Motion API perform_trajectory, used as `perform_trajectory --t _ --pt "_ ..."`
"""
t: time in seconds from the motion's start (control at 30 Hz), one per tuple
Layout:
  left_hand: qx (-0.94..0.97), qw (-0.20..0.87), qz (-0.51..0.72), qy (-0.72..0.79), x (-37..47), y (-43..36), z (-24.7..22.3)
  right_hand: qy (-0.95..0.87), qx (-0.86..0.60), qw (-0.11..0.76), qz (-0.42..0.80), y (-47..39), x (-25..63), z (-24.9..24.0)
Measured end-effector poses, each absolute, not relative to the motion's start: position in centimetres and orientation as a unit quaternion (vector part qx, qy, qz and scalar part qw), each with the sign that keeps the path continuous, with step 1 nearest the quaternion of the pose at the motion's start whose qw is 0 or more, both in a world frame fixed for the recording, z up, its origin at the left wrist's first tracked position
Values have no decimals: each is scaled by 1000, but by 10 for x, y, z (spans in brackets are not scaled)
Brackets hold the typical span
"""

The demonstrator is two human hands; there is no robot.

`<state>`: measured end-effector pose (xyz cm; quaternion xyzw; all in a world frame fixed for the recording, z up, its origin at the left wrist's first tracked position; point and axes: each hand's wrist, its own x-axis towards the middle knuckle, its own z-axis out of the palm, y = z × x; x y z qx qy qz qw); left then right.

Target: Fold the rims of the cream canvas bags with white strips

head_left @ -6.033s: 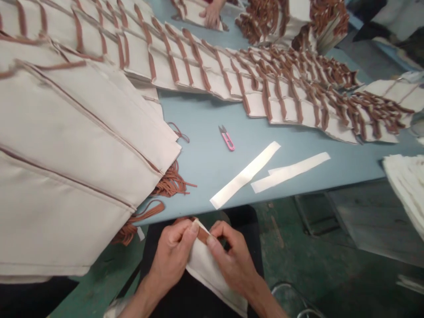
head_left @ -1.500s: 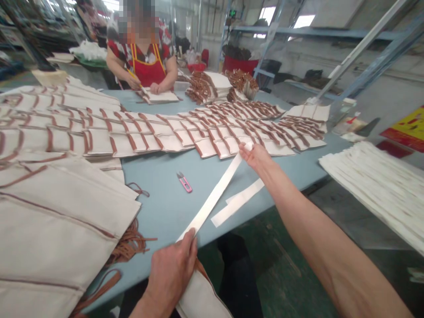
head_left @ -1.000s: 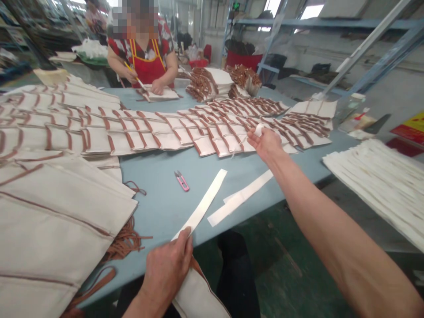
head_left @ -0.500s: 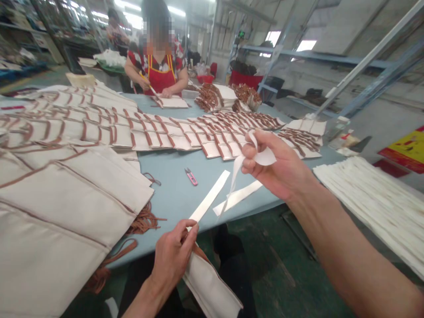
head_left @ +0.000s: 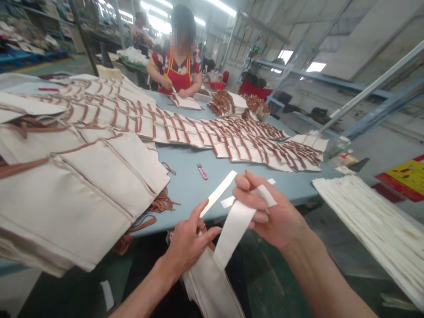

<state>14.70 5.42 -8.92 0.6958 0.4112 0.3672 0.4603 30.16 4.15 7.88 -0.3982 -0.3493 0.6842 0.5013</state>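
Observation:
My right hand [head_left: 274, 216] is closed on a thin white paper-like strip [head_left: 236, 227], which loops between the fingers and hangs down over a cream fabric piece [head_left: 212, 282] with brown edging. This piece lies across my lap below the table edge. My left hand [head_left: 187, 240] rests at its upper end, thumb and forefinger spread apart; the other fingers are mostly hidden. Just beyond the left forefinger, a flat white strip [head_left: 218, 192] lies on the table. A second white strip [head_left: 228, 202] is partly covered by my right hand. Pink thread snips [head_left: 202, 171] lie farther off.
Cream panels [head_left: 112, 176] with brown trim are piled at left, brown cords [head_left: 164, 202] beside them. Rows of overlapping panels [head_left: 185, 132] cross the blue table [head_left: 179, 181]. Long white strips [head_left: 367, 221] are stacked at right. A co-worker [head_left: 180, 66] handles a panel opposite.
My right hand has come down and closer to my left, bringing the white strip over the fabric. My left thumb and forefinger have parted from their pinch. The view has shifted left.

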Motion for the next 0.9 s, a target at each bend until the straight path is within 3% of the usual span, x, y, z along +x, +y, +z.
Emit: perform_trajectory --t 0.1,0.23,0.33,0.47,0.57,0.67,0.9 --pt "695 442 421 381 147 40 -88 -279 -402 510 707 41 298 58" --pt "703 337 562 277 140 25 -77 -236 -410 521 711 37 298 31" --pt "718 300 589 219 131 19 -63 -208 -410 527 714 32 298 16" --pt "652 392 563 323 121 13 -52 -173 -397 545 718 21 298 6" --pt "490 512 535 459 116 11 -55 -149 -384 564 716 12 301 5" --pt "344 600 517 504 115 12 -59 -127 -366 581 716 2 305 4" --pt "211 662 487 529 123 18 -54 -115 -324 609 715 -13 318 -5"
